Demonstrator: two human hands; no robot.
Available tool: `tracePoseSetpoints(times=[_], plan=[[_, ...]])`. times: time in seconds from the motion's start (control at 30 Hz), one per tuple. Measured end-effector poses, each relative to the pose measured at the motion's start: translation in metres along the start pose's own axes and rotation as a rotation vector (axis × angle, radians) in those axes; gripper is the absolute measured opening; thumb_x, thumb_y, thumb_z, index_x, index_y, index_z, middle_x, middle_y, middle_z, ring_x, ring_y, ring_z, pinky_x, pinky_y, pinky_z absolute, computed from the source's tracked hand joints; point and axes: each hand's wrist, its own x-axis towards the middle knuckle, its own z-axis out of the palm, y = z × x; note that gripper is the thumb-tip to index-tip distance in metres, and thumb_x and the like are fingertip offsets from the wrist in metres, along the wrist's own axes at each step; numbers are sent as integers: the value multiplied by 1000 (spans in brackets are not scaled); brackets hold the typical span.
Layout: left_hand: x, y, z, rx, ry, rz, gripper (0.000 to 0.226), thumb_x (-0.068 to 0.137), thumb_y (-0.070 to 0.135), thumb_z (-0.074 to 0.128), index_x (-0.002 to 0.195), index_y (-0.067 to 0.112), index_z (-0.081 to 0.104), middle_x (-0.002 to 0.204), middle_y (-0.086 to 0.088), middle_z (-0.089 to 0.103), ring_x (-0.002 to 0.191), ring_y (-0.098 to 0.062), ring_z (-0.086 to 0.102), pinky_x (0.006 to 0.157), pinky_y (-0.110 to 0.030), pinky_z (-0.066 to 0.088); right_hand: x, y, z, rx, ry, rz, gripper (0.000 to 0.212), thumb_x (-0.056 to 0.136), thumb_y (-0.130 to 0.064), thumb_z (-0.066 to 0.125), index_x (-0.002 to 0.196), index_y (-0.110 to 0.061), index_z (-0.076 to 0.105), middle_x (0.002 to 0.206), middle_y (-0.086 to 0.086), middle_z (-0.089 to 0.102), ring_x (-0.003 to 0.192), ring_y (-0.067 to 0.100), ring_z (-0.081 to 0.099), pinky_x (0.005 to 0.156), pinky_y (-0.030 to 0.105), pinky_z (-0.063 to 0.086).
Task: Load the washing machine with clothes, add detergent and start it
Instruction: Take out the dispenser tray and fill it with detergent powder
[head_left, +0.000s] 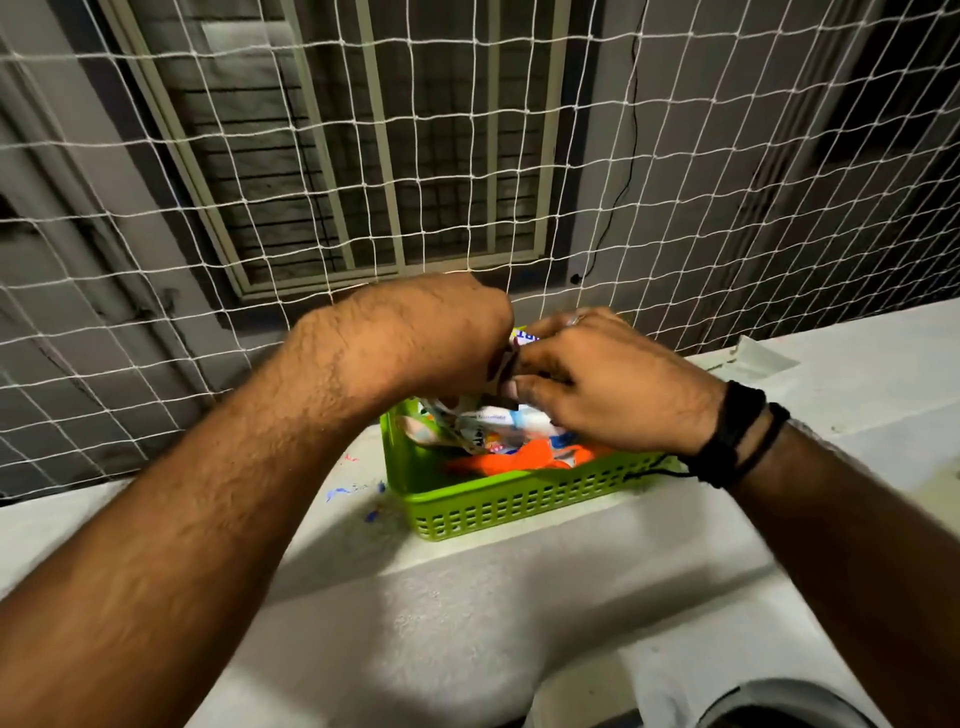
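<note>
A lime green plastic basket (498, 504) stands on a white ledge and holds several sachets and packets, white, blue and orange (524, 454). Above the basket my left hand (431, 338) and my right hand (602, 384) meet, both with fingers curled, pinching a small detergent sachet (522, 336) between them. Only a blue, yellow and white corner of the sachet shows; the rest is hidden by my fingers. My right wrist wears black bands.
A white rope net (649, 218) stretches behind the white ledge (467, 623), with a barred window (374, 156) beyond it. Blue flecks (353, 491) lie on the ledge left of the basket. A curved grey edge of an appliance (779, 709) shows at the bottom right.
</note>
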Motion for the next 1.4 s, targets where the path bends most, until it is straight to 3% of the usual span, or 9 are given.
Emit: tracePoseSetpoints(times=[0.27,0.37,0.5,0.6,0.8,0.93,1.03,1.17,1.4], plan=[[-2,1,2,-9,-8,-26,18,88,20,66,106,21,68,65,7,46,58,-7,44,47,-20,31,3,-7,4,92,0,130,24,96,-31,54,77,-19,62,79,9,65,77,29,57,67,32,35],[-2,2,4,-13,13,-8,17,90,20,62,107,19,67,65,7,43,67,-14,47,52,-25,34,3,-6,3,175,-23,179,29,95,-30,56,69,-18,58,70,7,66,70,26,57,65,33,41],[0,-2,8,-34,25,9,18,91,24,61,108,19,66,67,6,44,71,-16,50,63,-28,38,2,0,3,316,-25,246,24,95,-28,60,73,-22,66,62,-2,67,61,13,62,62,26,46],[0,-4,7,-50,27,16,22,92,28,59,110,22,69,80,3,56,75,-17,53,63,-27,39,2,2,1,457,16,314,24,95,-28,62,71,-25,66,48,-10,55,45,2,50,49,13,37],[-1,-2,3,-12,17,10,17,91,29,62,105,21,69,66,7,46,61,-10,46,47,-21,30,6,-13,5,271,65,275,24,93,-24,56,72,-13,62,64,3,52,70,28,51,68,38,46],[-1,-4,5,-41,0,12,20,92,26,60,109,21,70,72,6,53,60,-6,45,48,-20,32,8,-7,7,415,26,350,28,89,-20,60,62,-19,57,53,-2,54,54,14,53,59,29,43],[-2,-5,5,-76,-21,12,22,94,27,58,111,23,71,95,2,68,80,-13,59,65,-25,45,7,0,11,595,27,399,22,90,-24,65,69,-20,68,49,-10,55,44,4,48,53,22,39],[-1,-5,3,-73,-3,33,22,94,26,57,110,25,72,98,2,70,86,-16,61,71,-28,49,7,9,16,740,50,433,22,87,-33,67,78,-15,74,74,14,71,60,16,56,67,44,52],[4,-4,2,-69,-7,36,23,94,23,59,112,27,72,99,6,69,82,-11,54,66,-23,41,-1,11,24,952,145,512,18,86,-21,68,79,-6,75,79,12,76,71,19,66,75,45,53]])
